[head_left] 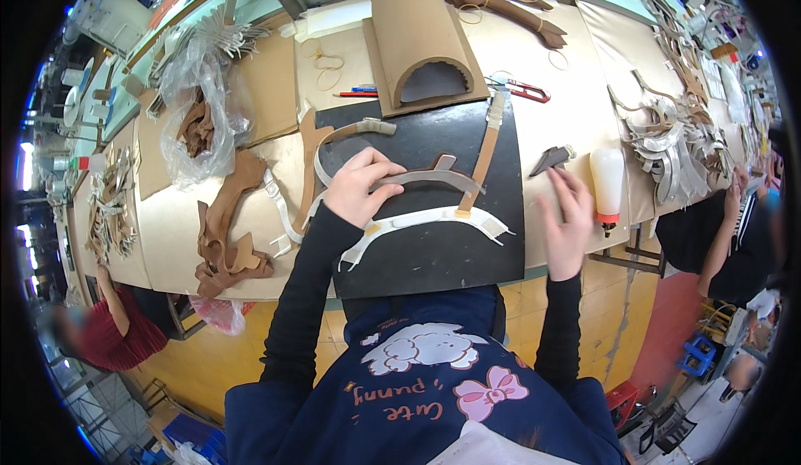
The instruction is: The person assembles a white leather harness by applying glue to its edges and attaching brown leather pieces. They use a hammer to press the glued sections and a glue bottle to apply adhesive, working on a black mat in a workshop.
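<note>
My left hand [360, 186] presses its fingers on the left end of a curved grey-brown strap piece [434, 178] lying on a black work mat [434, 252]. A tan strap [484, 152] runs up from that piece, and a curved white strap [425, 219] lies just below it. My right hand [566, 225] hovers with spread fingers over the beige table right of the mat, holding nothing. It is nearest a small grey-brown piece [549, 160] and a white glue bottle with an orange tip [607, 186].
A brown arched form [417, 40] stands behind the mat, with red scissors [527, 91] beside it. Brown cut pieces [225, 240] and a plastic bag [196, 106] lie left; silver strap pieces [667, 144] pile at right. Other people sit at far left [113, 331] and right [726, 240].
</note>
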Demonstrator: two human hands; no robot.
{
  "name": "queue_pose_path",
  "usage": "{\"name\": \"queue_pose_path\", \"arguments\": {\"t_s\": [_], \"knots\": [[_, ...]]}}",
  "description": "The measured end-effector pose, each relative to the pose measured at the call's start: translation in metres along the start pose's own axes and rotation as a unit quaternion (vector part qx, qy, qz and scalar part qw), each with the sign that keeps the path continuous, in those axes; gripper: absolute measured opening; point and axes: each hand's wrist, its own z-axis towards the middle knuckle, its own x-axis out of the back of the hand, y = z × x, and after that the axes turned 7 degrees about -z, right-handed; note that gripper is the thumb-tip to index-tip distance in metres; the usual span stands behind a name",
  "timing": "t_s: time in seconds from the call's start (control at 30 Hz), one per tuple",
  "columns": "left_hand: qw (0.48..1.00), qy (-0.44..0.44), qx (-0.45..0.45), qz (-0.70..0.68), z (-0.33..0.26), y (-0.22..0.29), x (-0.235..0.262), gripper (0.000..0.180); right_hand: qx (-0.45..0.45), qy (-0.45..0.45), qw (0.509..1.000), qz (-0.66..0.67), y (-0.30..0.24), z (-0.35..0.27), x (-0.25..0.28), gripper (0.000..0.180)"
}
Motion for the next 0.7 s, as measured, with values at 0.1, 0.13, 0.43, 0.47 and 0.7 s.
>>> {"name": "queue_pose_path", "arguments": {"t_s": [0.1, 0.13, 0.43, 0.47, 0.7], "knots": [[0.998, -0.053, -0.033, -0.029, 0.000, 0.024, 0.011, 0.021, 0.121, -0.091, 0.984, 0.097, -0.042, 0.015, -0.013, 0.062], [0.997, -0.063, -0.041, -0.024, 0.000, 0.033, 0.014, 0.021, 0.131, -0.129, 0.970, 0.156, -0.054, 0.021, -0.019, 0.063], [0.995, -0.072, -0.066, -0.035, -0.008, 0.067, 0.029, 0.011, 0.096, -0.187, 0.931, 0.299, -0.091, 0.052, -0.024, 0.041], [0.994, -0.071, -0.071, -0.035, -0.008, 0.067, 0.030, 0.011, 0.078, -0.234, 0.923, 0.296, -0.090, 0.053, -0.020, 0.036], [0.995, 0.000, -0.101, -0.002, -0.004, 0.079, 0.027, 0.022, -0.054, -0.342, 0.876, 0.336, -0.095, 0.056, 0.011, 0.019]]}}
